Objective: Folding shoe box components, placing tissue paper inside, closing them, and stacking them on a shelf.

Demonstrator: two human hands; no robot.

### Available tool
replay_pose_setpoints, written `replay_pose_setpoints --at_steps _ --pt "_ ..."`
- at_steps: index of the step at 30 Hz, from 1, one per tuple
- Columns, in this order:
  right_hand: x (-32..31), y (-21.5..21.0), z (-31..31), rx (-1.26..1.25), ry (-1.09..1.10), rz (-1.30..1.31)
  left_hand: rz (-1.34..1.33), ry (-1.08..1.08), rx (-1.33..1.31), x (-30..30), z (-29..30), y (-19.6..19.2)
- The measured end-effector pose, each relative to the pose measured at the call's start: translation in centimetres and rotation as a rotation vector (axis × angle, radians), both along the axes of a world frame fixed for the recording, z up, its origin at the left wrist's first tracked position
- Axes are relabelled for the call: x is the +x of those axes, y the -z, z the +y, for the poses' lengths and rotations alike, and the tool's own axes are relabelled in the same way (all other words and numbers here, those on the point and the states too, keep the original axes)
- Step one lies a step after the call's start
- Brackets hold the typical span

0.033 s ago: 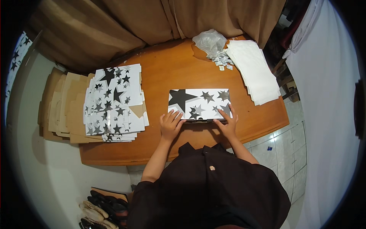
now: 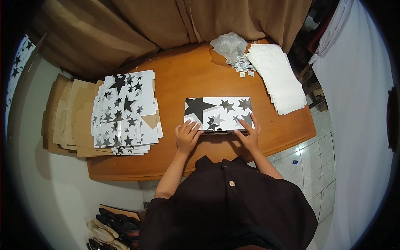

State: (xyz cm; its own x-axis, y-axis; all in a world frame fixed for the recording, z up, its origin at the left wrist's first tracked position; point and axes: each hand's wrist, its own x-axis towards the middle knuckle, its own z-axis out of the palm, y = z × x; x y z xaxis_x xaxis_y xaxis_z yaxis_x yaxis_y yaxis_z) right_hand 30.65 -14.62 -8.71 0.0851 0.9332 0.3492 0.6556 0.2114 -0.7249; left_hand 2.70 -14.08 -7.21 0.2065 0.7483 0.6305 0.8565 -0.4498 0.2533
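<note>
A flat white box with black and grey stars [image 2: 218,113] lies on the wooden table [image 2: 183,79] in front of me. My left hand [image 2: 187,135] presses with spread fingers on the box's near left edge. My right hand [image 2: 248,134] rests the same way on its near right edge. Both hands lie flat on the box rather than closed around it.
A stack of unfolded star-printed box blanks [image 2: 125,110] lies at the table's left on brown cardboard sheets [image 2: 68,118]. White paper sheets [image 2: 277,77] and a crumpled plastic bag [image 2: 228,43] with small packets sit at the back right. Brown curtains [image 2: 166,21] hang behind. Shoes [image 2: 110,229] stand on the floor.
</note>
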Motion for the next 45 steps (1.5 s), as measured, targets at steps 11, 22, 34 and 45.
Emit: replay_pose_setpoints --at_steps 11,22,34,45 --pt "1.3 2.6 2.9 0.233 0.162 -0.608 0.009 0.000 -0.039 1.7 -0.7 1.9" --pt "-1.5 -1.5 2.1 0.141 -0.058 -0.295 -0.007 -0.122 -0.032 3.1 -0.7 3.0" --pt "-3.0 0.0 2.5 0.419 -0.244 -0.388 -0.071 0.124 -0.024 6.0 0.9 0.1" --pt "-3.6 -0.4 3.7 0.299 -0.215 -0.326 -0.138 -0.008 -0.087 6.9 1.3 0.5"
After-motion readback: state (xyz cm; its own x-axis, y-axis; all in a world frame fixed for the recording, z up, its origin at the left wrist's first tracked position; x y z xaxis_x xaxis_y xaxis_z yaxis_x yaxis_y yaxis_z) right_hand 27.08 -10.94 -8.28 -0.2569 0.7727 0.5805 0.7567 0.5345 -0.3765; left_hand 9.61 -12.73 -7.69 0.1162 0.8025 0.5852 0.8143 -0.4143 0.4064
